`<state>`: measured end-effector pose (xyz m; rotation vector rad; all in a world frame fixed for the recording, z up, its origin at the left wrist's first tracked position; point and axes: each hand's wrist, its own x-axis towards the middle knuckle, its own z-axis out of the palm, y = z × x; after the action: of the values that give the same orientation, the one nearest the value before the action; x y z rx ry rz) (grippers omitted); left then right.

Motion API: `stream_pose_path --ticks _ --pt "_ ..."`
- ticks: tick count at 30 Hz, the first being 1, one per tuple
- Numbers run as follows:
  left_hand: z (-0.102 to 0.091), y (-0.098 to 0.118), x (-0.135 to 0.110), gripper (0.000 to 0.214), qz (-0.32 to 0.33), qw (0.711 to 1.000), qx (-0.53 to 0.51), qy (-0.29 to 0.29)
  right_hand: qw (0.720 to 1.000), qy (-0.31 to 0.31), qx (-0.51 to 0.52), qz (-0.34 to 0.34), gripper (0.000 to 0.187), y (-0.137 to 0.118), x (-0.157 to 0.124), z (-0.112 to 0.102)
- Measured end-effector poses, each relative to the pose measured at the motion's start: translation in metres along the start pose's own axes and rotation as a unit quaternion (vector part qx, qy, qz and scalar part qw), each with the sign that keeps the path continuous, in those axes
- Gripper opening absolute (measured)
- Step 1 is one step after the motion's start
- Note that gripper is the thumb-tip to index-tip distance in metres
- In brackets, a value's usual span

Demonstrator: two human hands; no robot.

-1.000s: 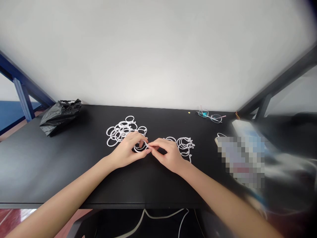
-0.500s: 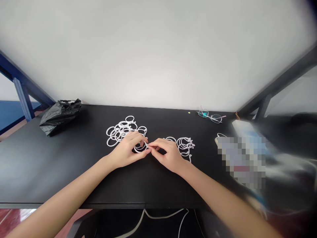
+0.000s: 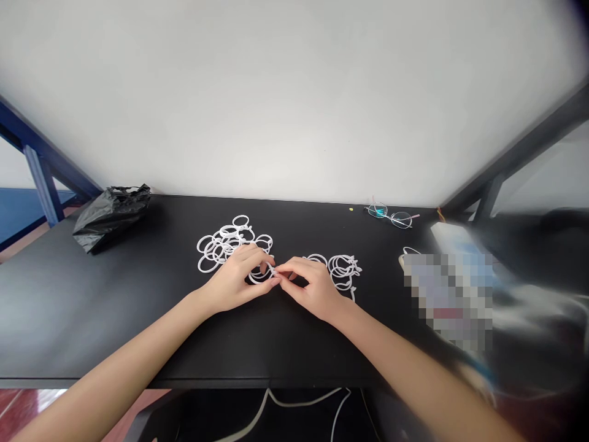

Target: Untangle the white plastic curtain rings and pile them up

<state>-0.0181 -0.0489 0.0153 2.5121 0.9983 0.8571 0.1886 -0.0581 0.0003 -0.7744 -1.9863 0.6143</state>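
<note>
Both hands meet at one white plastic ring (image 3: 254,280) with a small clasp end, just above the black table (image 3: 221,344). My left hand (image 3: 237,279) is closed on the ring from the left, thumb below and fingers above. From the right, my right hand (image 3: 315,285) pinches its clasp end between thumb and forefinger. Fingertips hide part of that joint. A loose pile of similar white rings (image 3: 209,264) lies behind my left hand. More rings (image 3: 343,267) lie in a smaller group beyond my right hand, which partly covers them.
A crumpled black plastic bag (image 3: 113,215) lies at the back left. Eyeglasses (image 3: 389,216) rest near the wall at the back right. A pixelated object (image 3: 451,301) and blurred clear plastic (image 3: 543,325) occupy the right side. White cables (image 3: 308,404) hang below the front edge.
</note>
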Motion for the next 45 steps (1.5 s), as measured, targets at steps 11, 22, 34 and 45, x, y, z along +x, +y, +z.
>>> stream_pose_path --ticks 11,22,34,45 --pt "0.0015 0.0005 0.0011 0.014 0.002 1.0 -0.003 -0.006 1.0 -0.023 0.009 0.018 0.008 0.0007 -0.0002 0.0003" --pt "0.0014 0.0001 -0.0005 0.015 -0.003 1.0 -0.001 -0.015 0.999 -0.03 0.014 0.036 0.007 -0.001 0.0004 -0.0006" --pt "0.0015 0.0004 -0.0007 0.015 -0.005 1.0 0.006 -0.021 0.998 -0.036 0.019 0.046 0.009 -0.0017 0.0003 0.0002" --pt "0.0007 0.0004 0.0002 0.017 -0.008 0.999 0.016 -0.03 0.998 -0.039 0.015 0.044 0.008 -0.0013 0.0006 0.0"
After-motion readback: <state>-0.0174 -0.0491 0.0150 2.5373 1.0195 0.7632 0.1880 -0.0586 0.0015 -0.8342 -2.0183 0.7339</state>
